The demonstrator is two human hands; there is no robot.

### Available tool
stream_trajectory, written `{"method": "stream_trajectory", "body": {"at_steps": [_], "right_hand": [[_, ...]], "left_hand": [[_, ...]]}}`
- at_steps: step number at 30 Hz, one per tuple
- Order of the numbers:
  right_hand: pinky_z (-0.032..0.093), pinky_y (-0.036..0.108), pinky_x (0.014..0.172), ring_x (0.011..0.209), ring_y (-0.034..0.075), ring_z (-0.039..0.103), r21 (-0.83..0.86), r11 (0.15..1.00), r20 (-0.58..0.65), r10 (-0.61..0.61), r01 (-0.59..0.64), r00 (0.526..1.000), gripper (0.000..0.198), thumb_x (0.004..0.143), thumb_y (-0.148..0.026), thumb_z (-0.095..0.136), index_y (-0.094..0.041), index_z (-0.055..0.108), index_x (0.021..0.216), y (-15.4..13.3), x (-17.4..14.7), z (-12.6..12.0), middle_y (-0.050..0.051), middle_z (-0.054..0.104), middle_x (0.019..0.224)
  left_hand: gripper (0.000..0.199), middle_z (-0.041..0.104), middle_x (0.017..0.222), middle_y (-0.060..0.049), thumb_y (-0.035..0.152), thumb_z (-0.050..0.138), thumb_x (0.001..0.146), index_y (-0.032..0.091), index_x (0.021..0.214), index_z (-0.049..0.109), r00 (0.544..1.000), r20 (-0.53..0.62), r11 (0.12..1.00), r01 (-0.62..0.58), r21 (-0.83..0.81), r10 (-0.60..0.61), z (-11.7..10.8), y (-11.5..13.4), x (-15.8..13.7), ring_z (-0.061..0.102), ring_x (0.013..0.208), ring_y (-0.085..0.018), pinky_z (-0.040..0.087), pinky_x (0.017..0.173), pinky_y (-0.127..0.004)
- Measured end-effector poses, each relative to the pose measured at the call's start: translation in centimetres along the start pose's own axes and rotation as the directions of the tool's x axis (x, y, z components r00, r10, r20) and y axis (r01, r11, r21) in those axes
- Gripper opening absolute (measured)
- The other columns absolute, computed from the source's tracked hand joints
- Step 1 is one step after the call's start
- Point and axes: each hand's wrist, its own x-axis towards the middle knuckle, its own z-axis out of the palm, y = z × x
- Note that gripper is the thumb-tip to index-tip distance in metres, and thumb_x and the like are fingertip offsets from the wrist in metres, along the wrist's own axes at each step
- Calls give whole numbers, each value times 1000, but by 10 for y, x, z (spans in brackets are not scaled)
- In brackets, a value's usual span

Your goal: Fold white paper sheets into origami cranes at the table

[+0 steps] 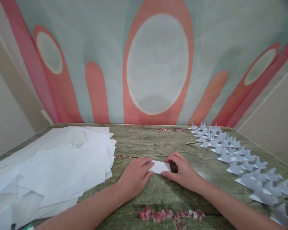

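Paper (160,167) sits midway between the table (139,140) side edges, left hand (133,179) holding one end, right hand (182,171) thumb-and-finger on the other, probably keeping it flat. Sheets (84,166) hug the left edge, figures (235,168) the right, likely for elbow room.

- Small folded white paper (160,167): lies on the wood-patterned table (144,140).
- Left of it: left hand (135,177), fingers on its edge; farther left, overlapping white sheets (62,166).
- Right of it: right hand (185,174), thumb touching it; farther right, folded paper figures (227,156) in rows.
- Behind it: coral-and-green backdrop (158,64).
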Motion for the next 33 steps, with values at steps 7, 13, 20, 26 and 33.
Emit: {"method": "stream_trajectory", "body": {"at_steps": [7, 13, 20, 26, 33], "right_hand": [[40, 33, 78, 90, 21, 49, 27, 1000, 1, 11, -11, 1000, 30, 66, -38, 69, -19, 57, 86, -1, 0, 0, 4, 52, 93], [40, 33, 78, 89, 21, 49, 22, 1000, 6, 15, -15, 1000, 31, 66, -40, 69, -18, 57, 85, -1, 0, -1, 4, 52, 92], [40, 34, 79, 91, 21, 49, -23, 999, -4, -28, 28, 1000, 31, 70, -38, 67, -18, 57, 90, -2, -2, -1, 5, 53, 94], [37, 38, 86, 98, 20, 48, -126, 963, -6, -239, 237, 971, 16, 83, -20, 53, -23, 60, 98, -10, -7, 1, 5, 58, 102], [38, 37, 90, 103, 18, 49, -198, 908, 31, -371, 370, 928, 27, 88, -15, 45, -21, 57, 112, -14, -8, 5, 6, 60, 110]], "left_hand": [[30, 55, 117, -5, 25, 46, 87, 21, 116, 53, 1000, 0, 1000, 8, -23, -8, -1, 1, 0, 47, 109, -20, 37, 95, -37], [28, 55, 113, -4, 24, 47, 87, 21, 114, 53, 1000, 14, 999, 19, -35, -19, -1, 1, 1, 47, 106, -20, 39, 93, -37], [28, 54, 114, -5, 24, 47, 87, 22, 115, 52, 1000, 7, 999, 16, -34, -16, 0, 1, 1, 46, 106, -21, 38, 92, -39], [30, 53, 113, -5, 26, 46, 87, 22, 116, 52, 1000, 11, 1000, 20, -11, -20, 1, -1, 1, 47, 105, -22, 38, 92, -39], [31, 52, 114, -6, 27, 46, 87, 22, 118, 51, 1000, 11, 999, 23, 28, -24, 2, -1, 1, 45, 107, -22, 37, 92, -40]]}}
